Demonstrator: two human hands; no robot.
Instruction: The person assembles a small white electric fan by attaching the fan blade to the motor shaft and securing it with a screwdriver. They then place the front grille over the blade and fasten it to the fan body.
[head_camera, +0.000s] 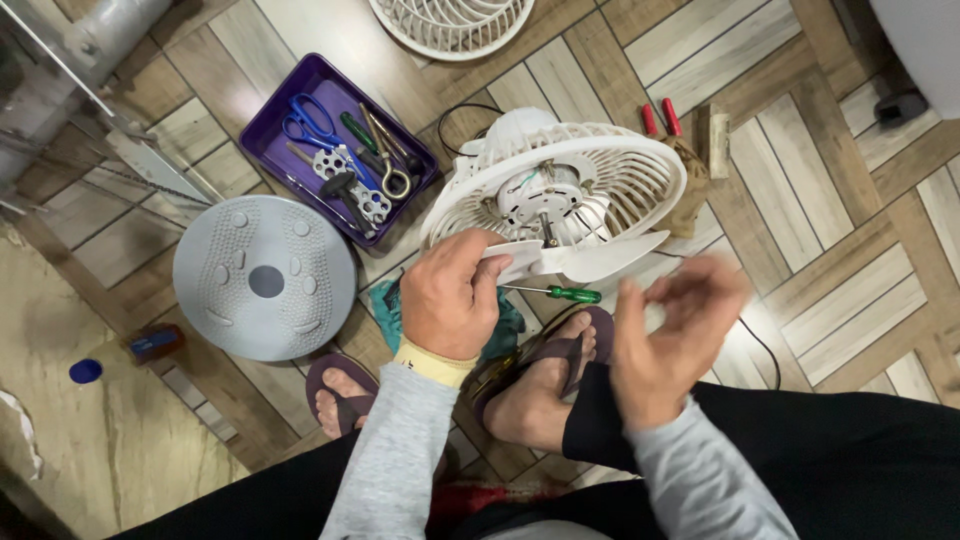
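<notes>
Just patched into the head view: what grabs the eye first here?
The opened white fan at centre, its rear grille and motor hub exposed, with the left hand gripping a white blade at its lower edge. Left of it sit a purple tool tray and a grey round disc.

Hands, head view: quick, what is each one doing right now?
Left hand: closed on a white fan blade at the fan.
Right hand: blurred, raised, fingers spread open, holding nothing visible.

Matt white plastic fan (580, 190), glossy purple plastic tray (290, 110), wood-look plank floor (850, 230).
</notes>
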